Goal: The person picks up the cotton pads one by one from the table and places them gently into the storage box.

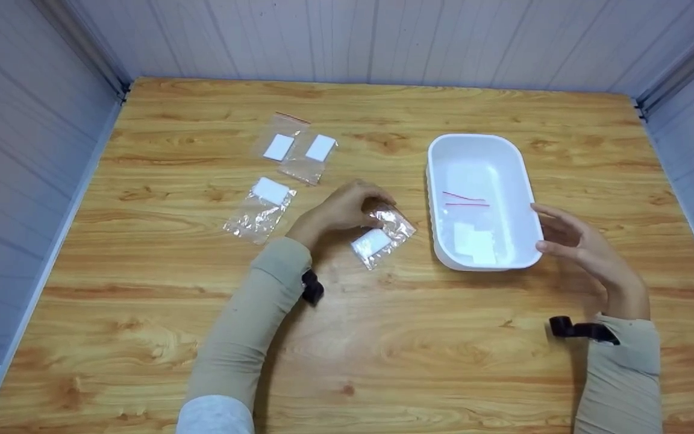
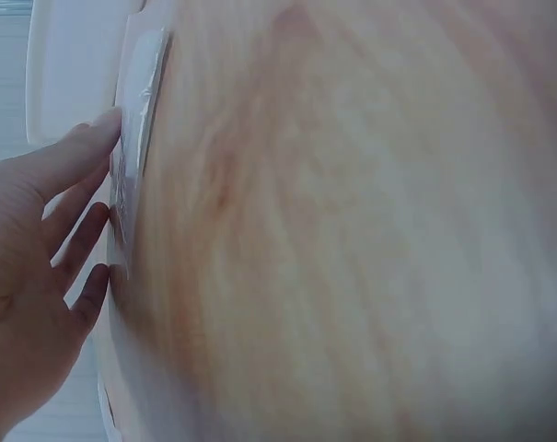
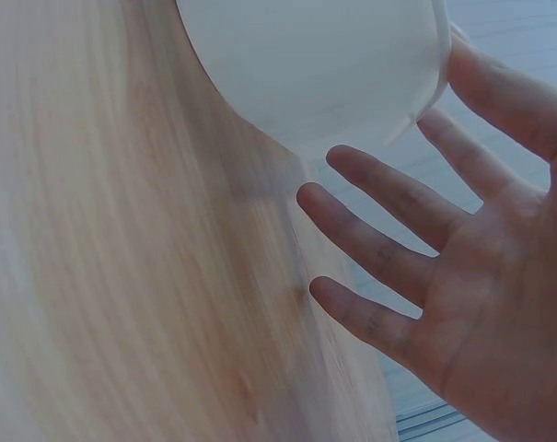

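A clear plastic zip bag [image 1: 398,223] with a white rectangular piece [image 1: 371,243] in it lies flat on the table. My left hand [image 1: 342,208] arches over its upper end, with thumb and fingertips touching it. In the left wrist view those fingers [image 2: 71,152] are spread and only lightly bent. My right hand [image 1: 591,250] rests its thumb and index fingertips on the right rim of a white plastic bin [image 1: 506,175]. The other fingers [image 3: 379,244] are spread and fairly straight in the right wrist view. Inside the bin lie bags with red zip lines and white pieces [image 1: 473,241].
Left of the bin, three more clear bags with white pieces lie on the wood-grain table [image 1: 419,349]: an upper-left bag [image 1: 279,144], an overlapping bag [image 1: 311,166] and a lower bag [image 1: 259,211]. Pale panel walls [image 1: 371,42] stand around the back and sides.
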Demonstrator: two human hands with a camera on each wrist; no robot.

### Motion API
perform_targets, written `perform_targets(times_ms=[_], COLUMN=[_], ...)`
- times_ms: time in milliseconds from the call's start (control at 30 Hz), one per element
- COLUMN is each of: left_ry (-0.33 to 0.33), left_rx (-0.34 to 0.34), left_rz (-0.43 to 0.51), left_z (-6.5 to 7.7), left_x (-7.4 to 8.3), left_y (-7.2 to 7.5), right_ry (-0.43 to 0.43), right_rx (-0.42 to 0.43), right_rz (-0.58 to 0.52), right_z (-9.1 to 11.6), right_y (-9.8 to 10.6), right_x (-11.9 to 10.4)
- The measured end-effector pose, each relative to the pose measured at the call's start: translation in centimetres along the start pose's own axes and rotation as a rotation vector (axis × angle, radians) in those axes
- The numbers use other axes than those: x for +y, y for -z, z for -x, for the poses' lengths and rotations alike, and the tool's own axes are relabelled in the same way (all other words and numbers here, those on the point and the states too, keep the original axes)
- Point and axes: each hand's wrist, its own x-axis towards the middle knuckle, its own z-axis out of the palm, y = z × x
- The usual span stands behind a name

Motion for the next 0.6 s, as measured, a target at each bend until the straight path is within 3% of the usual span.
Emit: perform_targets(times_ms=[167, 600], left_ry=[-0.026, -0.012], left_rx=[0.011, 0.032], left_rz=[-0.017, -0.061], left_z=[-0.04, 0.08], left_x=[-0.15, 0.07], left_y=[-0.15, -0.35], right_ry=[-0.031, -0.02], right_rx=[-0.004, -0.012], right_rz=[-0.009, -0.016], right_z=[-0.01, 0.0], right_y=[-0.01, 0.09], right_x=[-0.03, -0.08])
